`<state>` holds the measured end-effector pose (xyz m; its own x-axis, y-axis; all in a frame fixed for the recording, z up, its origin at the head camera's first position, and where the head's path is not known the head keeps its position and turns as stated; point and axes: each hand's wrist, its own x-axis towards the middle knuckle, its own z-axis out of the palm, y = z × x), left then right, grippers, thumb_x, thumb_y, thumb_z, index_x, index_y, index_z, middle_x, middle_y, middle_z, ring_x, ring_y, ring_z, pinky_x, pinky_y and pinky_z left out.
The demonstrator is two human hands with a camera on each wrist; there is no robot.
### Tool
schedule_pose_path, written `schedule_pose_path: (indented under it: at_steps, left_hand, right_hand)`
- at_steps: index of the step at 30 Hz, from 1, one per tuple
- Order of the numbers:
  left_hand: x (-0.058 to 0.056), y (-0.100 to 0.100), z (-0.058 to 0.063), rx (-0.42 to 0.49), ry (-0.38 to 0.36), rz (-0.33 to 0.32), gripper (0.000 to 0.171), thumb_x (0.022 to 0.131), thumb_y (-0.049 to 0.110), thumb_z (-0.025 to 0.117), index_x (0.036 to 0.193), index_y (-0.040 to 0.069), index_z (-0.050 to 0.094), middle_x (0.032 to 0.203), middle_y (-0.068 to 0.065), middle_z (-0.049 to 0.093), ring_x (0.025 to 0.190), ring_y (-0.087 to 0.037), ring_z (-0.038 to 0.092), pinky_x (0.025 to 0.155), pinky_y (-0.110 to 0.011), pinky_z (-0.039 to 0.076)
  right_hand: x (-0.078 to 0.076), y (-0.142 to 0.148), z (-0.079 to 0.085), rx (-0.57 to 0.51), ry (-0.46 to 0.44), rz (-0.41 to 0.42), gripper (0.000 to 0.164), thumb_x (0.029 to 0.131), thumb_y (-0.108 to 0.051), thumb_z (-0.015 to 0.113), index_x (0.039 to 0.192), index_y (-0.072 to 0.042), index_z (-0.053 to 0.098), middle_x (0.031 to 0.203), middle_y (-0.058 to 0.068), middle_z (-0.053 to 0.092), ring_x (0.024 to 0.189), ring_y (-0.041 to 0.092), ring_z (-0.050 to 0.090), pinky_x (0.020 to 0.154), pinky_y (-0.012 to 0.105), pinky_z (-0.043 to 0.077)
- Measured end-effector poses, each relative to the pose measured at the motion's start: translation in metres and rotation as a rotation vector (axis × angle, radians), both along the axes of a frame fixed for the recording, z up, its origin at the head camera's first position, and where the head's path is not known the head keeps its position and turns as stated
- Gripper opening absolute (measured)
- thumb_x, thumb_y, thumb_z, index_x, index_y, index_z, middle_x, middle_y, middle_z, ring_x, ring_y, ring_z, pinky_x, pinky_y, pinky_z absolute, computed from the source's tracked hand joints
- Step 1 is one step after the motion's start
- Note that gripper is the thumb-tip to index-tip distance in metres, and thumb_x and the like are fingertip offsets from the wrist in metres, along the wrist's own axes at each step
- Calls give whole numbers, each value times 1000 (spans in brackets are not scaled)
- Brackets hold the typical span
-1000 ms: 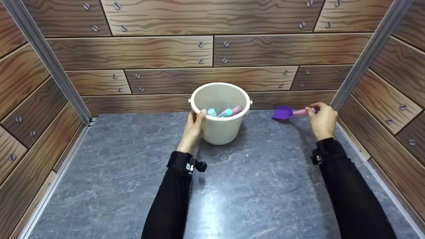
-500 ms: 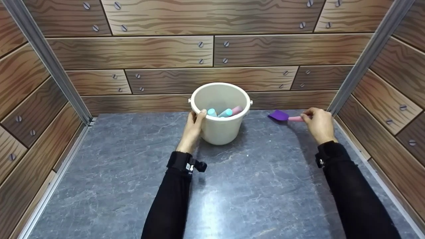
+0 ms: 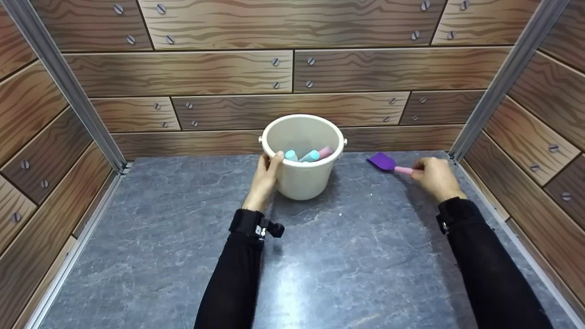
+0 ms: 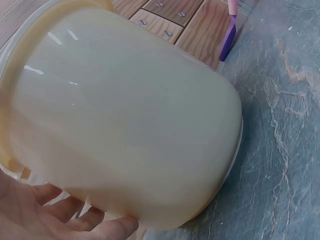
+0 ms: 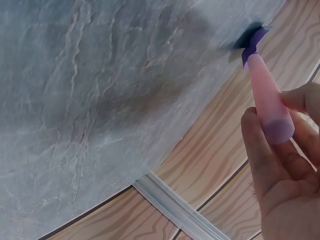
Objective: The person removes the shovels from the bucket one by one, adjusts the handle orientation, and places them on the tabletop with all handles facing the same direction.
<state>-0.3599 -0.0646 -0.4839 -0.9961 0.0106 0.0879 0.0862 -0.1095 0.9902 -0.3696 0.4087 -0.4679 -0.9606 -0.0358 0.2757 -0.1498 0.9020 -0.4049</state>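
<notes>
A cream-white bucket point(image 3: 301, 185) stands upright on the grey marbled surface near the back wall. My left hand point(image 3: 266, 179) grips its left side, thumb at the rim and fingers along the outer wall point(image 4: 120, 115). Turquoise ends point(image 3: 310, 156) and a pink end point(image 3: 326, 152) of several things show inside; their lower parts are hidden. To the right, my right hand point(image 3: 436, 177) holds a toy shovel by its pink handle point(image 5: 270, 102), between thumb and fingers. The shovel's purple blade point(image 3: 382, 161) points left towards the bucket, low by the surface; whether it touches, I cannot tell.
Wood-patterned panels point(image 3: 292, 71) enclose the back and both sides. Metal rails point(image 3: 498, 75) run up the corners, and further rails edge the surface at left and right. The bare grey surface point(image 3: 347, 256) stretches in front of the bucket.
My right hand has come slightly nearer and lower with the shovel. The blade has shifted a little left and the handle now slopes down to the right. The left hand and bucket stay put.
</notes>
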Motion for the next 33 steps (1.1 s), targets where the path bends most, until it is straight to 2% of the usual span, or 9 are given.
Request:
schedule_pose_path:
  at_steps: [3, 7, 11, 16, 22, 27, 33]
  left_hand:
    - [-1, 1, -1, 3, 4, -3, 89, 116, 48, 62, 184, 2, 27, 189, -27, 37, 177, -43, 38, 150, -58, 29]
    - [0, 1, 0, 1, 4, -5, 90, 116, 48, 63, 184, 2, 27, 189, -26, 37, 177, -43, 38, 150, -58, 29]
    - [0, 0, 0, -13, 3, -5, 90, 116, 50, 62, 184, 3, 28, 190, -26, 36, 178, -42, 37, 151, -58, 28]
    - [-1, -2, 0, -38, -11, 0, 91, 116, 53, 61, 185, 5, 27, 191, -24, 35, 179, -42, 36, 151, -57, 29]
    - [-1, -1, -1, -31, -24, 6, 90, 116, 52, 62, 185, 5, 28, 191, -25, 35, 179, -42, 36, 151, -57, 29]
    - [-1, -2, -2, -38, -24, 7, 91, 116, 53, 62, 185, 5, 28, 191, -25, 34, 179, -43, 35, 151, -57, 29]
    - [0, -2, -1, -24, -12, -5, 91, 115, 53, 62, 184, 4, 28, 191, -24, 35, 179, -42, 35, 151, -58, 29]
  right_hand:
    - [1, 1, -2, 0, -17, 6, 27, 105, -14, 83, 114, 12, 83, 102, 30, 84, 89, 44, 77, 82, 60, 63]
    - [2, 1, -4, 4, -33, -13, 25, 105, -13, 83, 116, 10, 84, 107, 33, 84, 97, 51, 79, 91, 72, 63]
    - [2, 2, -8, 13, -14, -21, 28, 106, -20, 86, 110, 8, 86, 104, 32, 84, 94, 53, 78, 90, 75, 61]
    - [2, -1, -12, 31, 17, -47, 39, 106, -33, 89, 101, 5, 88, 97, 30, 84, 86, 52, 77, 82, 75, 59]
    - [2, -9, -13, 35, 27, -95, 56, 108, -52, 85, 100, 3, 89, 102, 33, 85, 96, 61, 80, 87, 78, 61]
    - [3, -16, -14, 43, 30, -119, 57, 112, -48, 81, 100, 7, 87, 106, 37, 84, 102, 65, 79, 92, 80, 61]
    - [0, -21, -17, 43, -29, -130, 48, 112, -39, 80, 100, 7, 83, 103, 37, 82, 94, 60, 77, 88, 77, 61]
